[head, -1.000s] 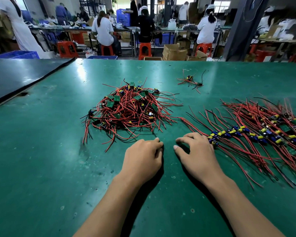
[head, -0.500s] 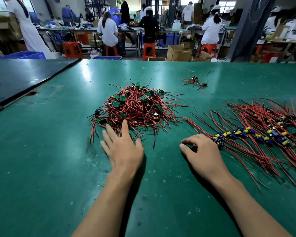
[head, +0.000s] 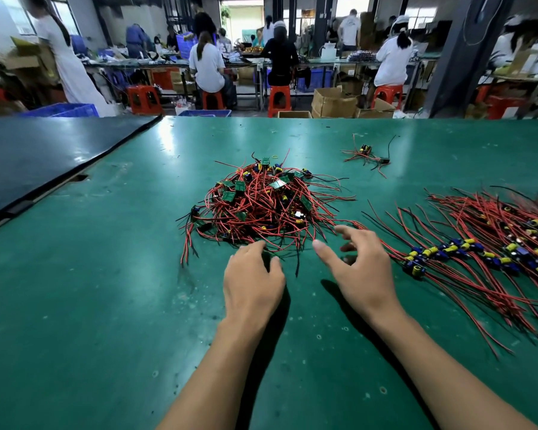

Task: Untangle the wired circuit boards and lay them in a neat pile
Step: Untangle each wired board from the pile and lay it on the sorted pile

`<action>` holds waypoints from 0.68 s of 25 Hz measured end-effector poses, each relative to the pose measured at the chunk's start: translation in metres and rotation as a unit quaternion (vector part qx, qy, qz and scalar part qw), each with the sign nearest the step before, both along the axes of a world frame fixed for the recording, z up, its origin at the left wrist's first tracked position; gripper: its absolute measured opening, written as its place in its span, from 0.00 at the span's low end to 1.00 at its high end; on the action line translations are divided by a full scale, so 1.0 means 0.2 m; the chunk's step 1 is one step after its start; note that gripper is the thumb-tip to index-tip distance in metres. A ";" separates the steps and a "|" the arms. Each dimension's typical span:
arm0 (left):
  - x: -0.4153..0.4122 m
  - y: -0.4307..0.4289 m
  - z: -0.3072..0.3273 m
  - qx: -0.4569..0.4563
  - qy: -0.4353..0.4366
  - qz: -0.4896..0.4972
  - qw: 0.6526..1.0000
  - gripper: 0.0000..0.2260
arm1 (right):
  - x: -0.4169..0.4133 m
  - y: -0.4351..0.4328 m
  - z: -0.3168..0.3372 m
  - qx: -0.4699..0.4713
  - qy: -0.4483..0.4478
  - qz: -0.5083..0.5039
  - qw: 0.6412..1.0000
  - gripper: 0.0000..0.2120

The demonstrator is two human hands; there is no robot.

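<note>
a broad green surface (head: 90,305) fills the view, scuffed and dotted with pale specks toward the front. a darker panel (head: 44,156) borders it at the far left, with a small notch (head: 81,177) along the seam. near the middle lies a tangled heap (head: 261,206) of green circuit boards on red and black wires. to the right lies a combed spread (head: 479,252) of boards, wires roughly parallel, blue and yellow parts in a band. further back a small cluster (head: 367,155) lies alone.
</note>
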State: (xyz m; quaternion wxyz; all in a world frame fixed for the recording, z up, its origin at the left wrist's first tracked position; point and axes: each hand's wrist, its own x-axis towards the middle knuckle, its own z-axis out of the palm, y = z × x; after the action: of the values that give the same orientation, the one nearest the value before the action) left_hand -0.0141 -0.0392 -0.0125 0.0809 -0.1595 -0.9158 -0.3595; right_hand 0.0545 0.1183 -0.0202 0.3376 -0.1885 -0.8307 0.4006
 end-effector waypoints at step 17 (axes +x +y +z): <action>-0.57 -0.06 0.03 0.151 -0.107 0.081 0.979 0.30 | -0.72 0.06 0.12 0.000 -0.158 0.064 0.985 0.33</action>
State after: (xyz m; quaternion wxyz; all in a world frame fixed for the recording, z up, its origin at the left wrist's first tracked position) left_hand -0.1278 -0.0521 -0.0057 0.0348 -0.0313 -0.8644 -0.5007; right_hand -0.0894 0.1295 0.0036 0.1755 -0.1958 -0.8839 0.3868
